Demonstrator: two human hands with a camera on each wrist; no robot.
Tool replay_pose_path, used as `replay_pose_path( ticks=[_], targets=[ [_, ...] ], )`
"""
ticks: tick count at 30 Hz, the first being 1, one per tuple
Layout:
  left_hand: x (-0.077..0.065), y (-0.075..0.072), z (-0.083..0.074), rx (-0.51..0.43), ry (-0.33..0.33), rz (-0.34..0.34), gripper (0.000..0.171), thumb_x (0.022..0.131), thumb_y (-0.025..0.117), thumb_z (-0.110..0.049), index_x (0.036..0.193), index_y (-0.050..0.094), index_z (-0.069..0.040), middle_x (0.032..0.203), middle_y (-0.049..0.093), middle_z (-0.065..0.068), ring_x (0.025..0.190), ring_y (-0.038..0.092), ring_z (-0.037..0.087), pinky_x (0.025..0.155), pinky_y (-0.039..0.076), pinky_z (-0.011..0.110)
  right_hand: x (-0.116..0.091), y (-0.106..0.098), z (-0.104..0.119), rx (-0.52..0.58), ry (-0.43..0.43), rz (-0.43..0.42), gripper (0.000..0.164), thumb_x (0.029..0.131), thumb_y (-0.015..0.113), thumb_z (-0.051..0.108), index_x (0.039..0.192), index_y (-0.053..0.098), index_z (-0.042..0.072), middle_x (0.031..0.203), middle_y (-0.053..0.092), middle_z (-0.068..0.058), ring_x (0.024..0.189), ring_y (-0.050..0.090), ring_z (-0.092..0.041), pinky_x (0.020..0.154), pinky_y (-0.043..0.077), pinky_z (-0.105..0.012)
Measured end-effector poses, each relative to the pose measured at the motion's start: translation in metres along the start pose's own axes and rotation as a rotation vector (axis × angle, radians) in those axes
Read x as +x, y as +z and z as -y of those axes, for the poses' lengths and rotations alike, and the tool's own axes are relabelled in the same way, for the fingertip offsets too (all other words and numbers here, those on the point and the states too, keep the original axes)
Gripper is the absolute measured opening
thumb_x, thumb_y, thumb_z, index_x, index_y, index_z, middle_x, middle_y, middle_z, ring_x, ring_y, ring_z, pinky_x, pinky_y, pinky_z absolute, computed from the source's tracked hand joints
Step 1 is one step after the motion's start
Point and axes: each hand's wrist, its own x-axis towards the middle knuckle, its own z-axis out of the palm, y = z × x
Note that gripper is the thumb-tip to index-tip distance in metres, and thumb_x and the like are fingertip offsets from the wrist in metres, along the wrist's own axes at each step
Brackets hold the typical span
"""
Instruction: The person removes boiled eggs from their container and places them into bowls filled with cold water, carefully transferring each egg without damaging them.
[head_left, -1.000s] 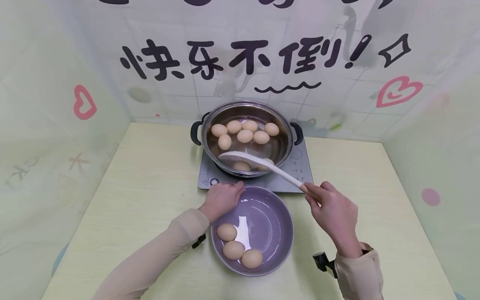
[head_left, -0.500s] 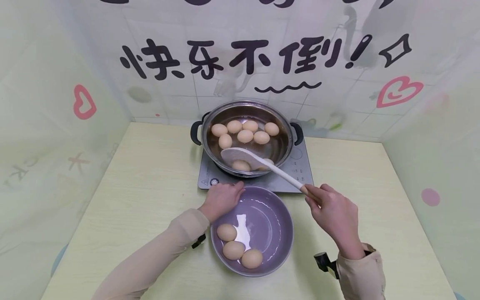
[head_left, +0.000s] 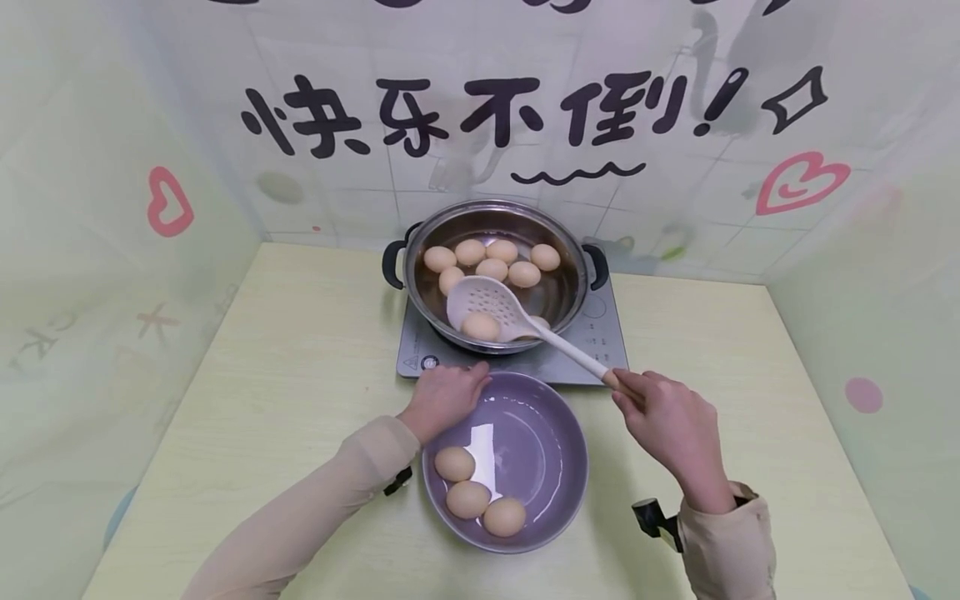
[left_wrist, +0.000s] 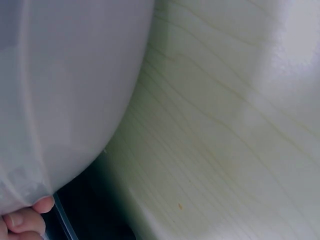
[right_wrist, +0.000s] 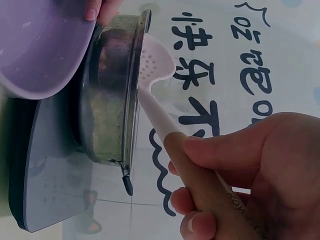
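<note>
My right hand point(head_left: 671, 425) grips the wooden end of a white slotted spoon point(head_left: 573, 354). Its perforated head is tilted in the near part of a steel pot point(head_left: 577, 233) of water. One egg point(head_left: 480, 327) shows against the head's lower edge; whether it rests in the spoon I cannot tell. Several other eggs point(head_left: 491, 270) lie in the pot, one partly behind the spoon's neck. At the far left rim of a purple bowl point(head_left: 543, 450), my left hand point(head_left: 446, 398) holds on, with curled fingertips point(left_wrist: 25, 220) under it. Three eggs point(head_left: 467, 500) sit in the bowl's near left.
The pot stands on a flat induction cooker point(head_left: 611, 342), directly behind the bowl. Black side handles point(head_left: 596, 267) stick out from the pot. A pale wooden table point(head_left: 300, 333) extends to both sides, and printed sheeting point(head_left: 330, 200) encloses the back and sides.
The spoon's head has turned so its holes face the camera, and the near egg now shows in front of it. The right hand has rolled slightly; the left hand and bowl stay put.
</note>
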Motion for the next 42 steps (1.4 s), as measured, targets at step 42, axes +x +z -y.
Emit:
replay_pose_path(
  ticks=[42],
  targets=[
    [0.001,0.001,0.001,0.004,0.005,0.002,0.02,0.091,0.051,-0.031,0.08,0.05,-0.014,0.047,0.049,0.0,0.041,0.051,0.023,0.036,0.034,0.033,-0.001,-0.03,-0.009,0.069,0.021,0.278,0.032,0.093,0.044,0.044,0.074,0.057,0.022,0.05,0.028,0.007,0.045,0.026,-0.008,0.044,0.022,-0.026]
  ],
)
